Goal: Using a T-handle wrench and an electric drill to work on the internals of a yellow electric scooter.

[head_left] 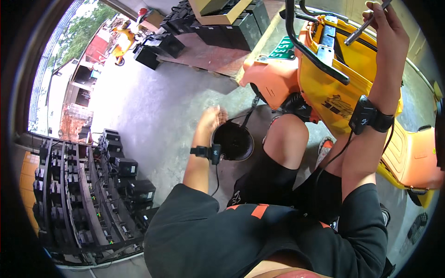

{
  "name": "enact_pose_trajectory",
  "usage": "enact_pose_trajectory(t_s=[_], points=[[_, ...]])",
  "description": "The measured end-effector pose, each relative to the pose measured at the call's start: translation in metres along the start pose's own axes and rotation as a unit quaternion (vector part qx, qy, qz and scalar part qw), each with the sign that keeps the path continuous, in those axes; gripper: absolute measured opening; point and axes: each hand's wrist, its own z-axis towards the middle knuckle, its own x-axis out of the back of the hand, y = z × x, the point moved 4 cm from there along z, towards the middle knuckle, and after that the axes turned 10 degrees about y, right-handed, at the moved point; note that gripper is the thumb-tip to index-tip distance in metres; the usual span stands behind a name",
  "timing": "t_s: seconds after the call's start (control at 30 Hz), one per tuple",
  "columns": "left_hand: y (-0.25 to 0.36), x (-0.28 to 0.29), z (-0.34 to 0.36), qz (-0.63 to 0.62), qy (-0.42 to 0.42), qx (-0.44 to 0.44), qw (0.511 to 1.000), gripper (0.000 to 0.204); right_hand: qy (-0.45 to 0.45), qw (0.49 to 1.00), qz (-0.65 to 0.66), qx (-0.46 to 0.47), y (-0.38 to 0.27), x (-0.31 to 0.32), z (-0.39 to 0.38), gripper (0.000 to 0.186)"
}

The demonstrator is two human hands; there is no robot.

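High at the right, my right hand (389,34) has its fingers closed around a slim metal rod-shaped tool (360,33), which slants down over the yellow scooter (324,95). The tool's exact kind is unclear. My left hand (214,116) is low, at the upper left edge of a dark round thing (234,142) that looks like a bucket or a wheel. Its fingers are blurred, so I cannot tell whether they grip the rim. A dark strap or bar (250,111) runs from the round thing toward the scooter's orange rear part (273,78).
A rack of black battery-like boxes (69,194) stands at the left. More black boxes (236,32) sit on a reddish platform (204,58) at the back, under an open cardboard box (220,14). Another yellow scooter (123,44) stands near the bright doorway.
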Motion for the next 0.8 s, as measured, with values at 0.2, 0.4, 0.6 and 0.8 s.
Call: enact_pose_trajectory(t_s=[0.2, 0.4, 0.6, 0.8], points=[[-0.175, 0.065, 0.06, 0.297, 0.04, 0.138, 0.944, 0.037, -0.031, 0.998, -0.056, -0.021, 0.007, 0.0, 0.001, 0.035], [-0.044, 0.016, 0.039, 0.444, 0.168, -0.174, 0.863, 0.036, -0.079, 0.996, -0.005, -0.041, -0.003, -0.002, -0.003, 0.043], [0.158, -0.165, -0.103, 0.15, 0.026, -0.485, 0.861, 0.025, -0.008, 0.967, 0.225, -0.117, -0.036, -0.007, -0.011, 0.045], [0.216, -0.31, -0.194, 0.135, 0.027, -0.657, 0.741, 0.02, 0.113, 0.961, 0.163, -0.191, -0.062, 0.033, -0.003, 0.041]])
